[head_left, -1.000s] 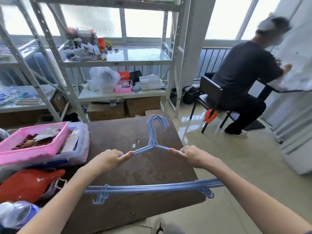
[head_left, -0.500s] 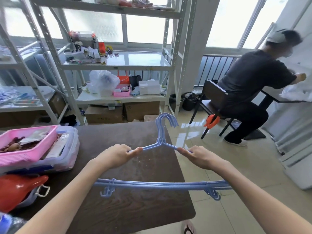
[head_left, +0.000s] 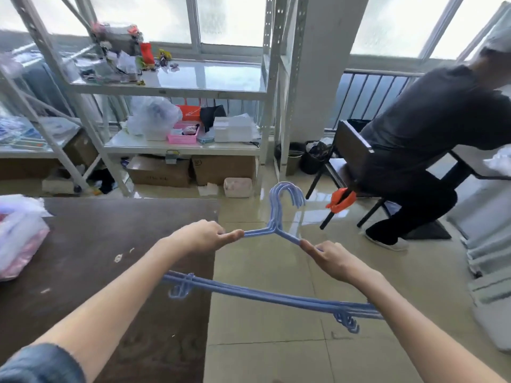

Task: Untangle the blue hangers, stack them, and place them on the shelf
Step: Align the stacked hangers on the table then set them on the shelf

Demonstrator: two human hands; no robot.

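- Holding the blue hangers as one aligned bundle: left hand with fingers curled round the left shoulder arm, right hand with fingers pinching the right shoulder arm. Hooks nest together beyond the fingers, pointing away.
- Bundle is in the air; its lower bars run beneath both forearms, clips dangling at each end.
- Progress, judged: untangling and stacking look done, since hooks and bars lie together. Placing on the shelf is left.
- Shelf stands well beyond the fingers, up and to the left. Its middle tier has bare glossy surface on the right half, clutter on the left; the tier below is crowded with bags and boxes.
- Edges: table sits under the left forearm, its right edge just below the left fingers. Shelf uprights frame the opening; the wide bars could catch on them.
- Room: open floor beneath and right of the right fingers. A seated person is well apart on the right.
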